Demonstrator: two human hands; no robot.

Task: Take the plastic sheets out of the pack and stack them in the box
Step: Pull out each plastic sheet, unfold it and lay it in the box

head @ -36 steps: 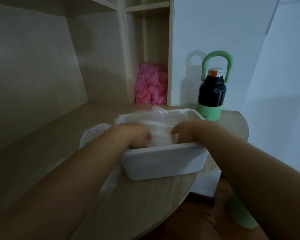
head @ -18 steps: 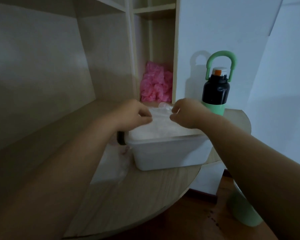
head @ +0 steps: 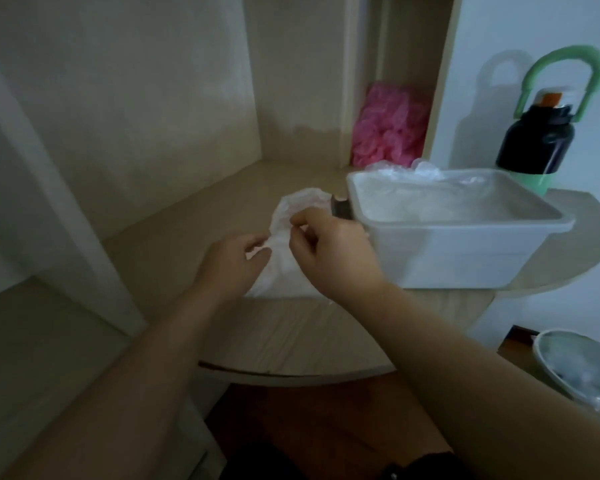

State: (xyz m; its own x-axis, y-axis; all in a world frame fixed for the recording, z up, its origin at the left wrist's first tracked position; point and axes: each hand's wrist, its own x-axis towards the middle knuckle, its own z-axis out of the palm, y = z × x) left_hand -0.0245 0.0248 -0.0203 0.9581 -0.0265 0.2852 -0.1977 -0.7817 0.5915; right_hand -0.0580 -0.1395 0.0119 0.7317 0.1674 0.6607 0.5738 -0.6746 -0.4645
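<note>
White pack (head: pixel 284 268) of plastic sheets lies on surface (head: pixel 309 341), just left of box (head: pixel 447 258); L hand (head: pixel 232 261) grips its left edge w/ curled fingers; R hand (head: pixel 329 247) pinches its top; more sheets (head: pixel 430 206) in box; bottle (head: pixel 534 143) far right.

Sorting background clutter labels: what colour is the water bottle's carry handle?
The handle is light green, on a black bottle; head view.

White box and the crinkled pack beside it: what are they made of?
White rectangular box: seemingly rigid plastic, matte and slightly translucent, given its smooth moulded rim and frosted wall. Crinkled white pack: probably thin soft plastic film, judging by its wrinkles and faint sheen.
</note>
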